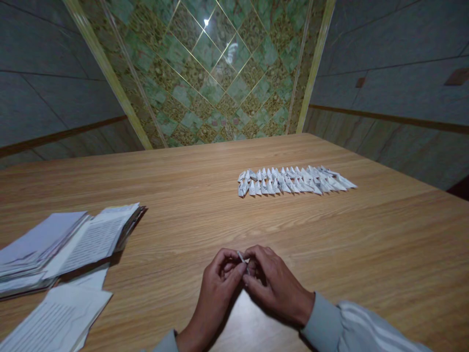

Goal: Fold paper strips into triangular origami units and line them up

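Observation:
Near the front of the wooden table, my left hand [223,276] and my right hand [269,276] meet, fingertips pinched together. Between them shows a small folded piece of paper [241,257], pale and narrow. Most of it is hidden by my fingers, so its full shape cannot be made out. Both hands are closed on it, thumbs toward me. Farther off, to the right of centre, two rows of small folded paper pieces [293,181] stand close together, white with grey print and pointed tops.
On the left lies a stack of papers and booklets [40,239], with printed sheets [97,239] beside it. Closer to me is another pile of lined sheets [54,318]. The wooden table [176,195] reaches back toward a green tiled wall [220,73].

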A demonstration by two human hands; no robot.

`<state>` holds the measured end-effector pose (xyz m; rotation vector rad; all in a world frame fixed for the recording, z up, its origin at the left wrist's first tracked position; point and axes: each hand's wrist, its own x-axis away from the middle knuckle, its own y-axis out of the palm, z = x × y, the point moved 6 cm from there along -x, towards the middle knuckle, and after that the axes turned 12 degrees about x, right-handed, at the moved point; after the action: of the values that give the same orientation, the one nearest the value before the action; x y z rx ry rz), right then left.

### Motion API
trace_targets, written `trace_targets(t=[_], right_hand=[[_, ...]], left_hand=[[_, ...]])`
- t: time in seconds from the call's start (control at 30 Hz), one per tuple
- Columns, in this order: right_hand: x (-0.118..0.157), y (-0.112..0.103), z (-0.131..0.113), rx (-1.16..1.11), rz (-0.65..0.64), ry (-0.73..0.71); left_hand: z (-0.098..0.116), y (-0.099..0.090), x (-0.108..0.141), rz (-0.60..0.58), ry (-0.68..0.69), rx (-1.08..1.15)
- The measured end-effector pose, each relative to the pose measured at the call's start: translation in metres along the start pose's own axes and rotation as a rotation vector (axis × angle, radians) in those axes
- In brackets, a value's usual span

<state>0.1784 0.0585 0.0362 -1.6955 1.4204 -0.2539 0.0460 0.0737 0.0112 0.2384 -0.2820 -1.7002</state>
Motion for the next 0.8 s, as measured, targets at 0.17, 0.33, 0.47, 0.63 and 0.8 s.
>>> trace_targets(t=[0.17,0.33,0.47,0.63,0.8], right_hand=[[-0.001,-0.001,0.008,-0.177,-0.075,0.119],[-0.002,0.001,0.013,-0.299,-0.110,0.213],[-0.001,0.003,0.013,-0.295,-0.112,0.217],[0.000,-0.001,0.005,-0.031,0.029,0.052],[-0.001,0.001,0.000,-0.025,0.049,-0.025]], left_hand=[[-0.001,-0.002,0.000,-0.037,-0.015,0.016],[-0.005,-0.003,0.002,-0.058,-0.041,0.048],[-0.006,-0.004,0.003,-0.036,-0.025,0.021],[-0.002,-0.003,0.004,-0.031,0.054,-0.092],[0.000,-0.004,0.007,-0.002,0.098,-0.078]])
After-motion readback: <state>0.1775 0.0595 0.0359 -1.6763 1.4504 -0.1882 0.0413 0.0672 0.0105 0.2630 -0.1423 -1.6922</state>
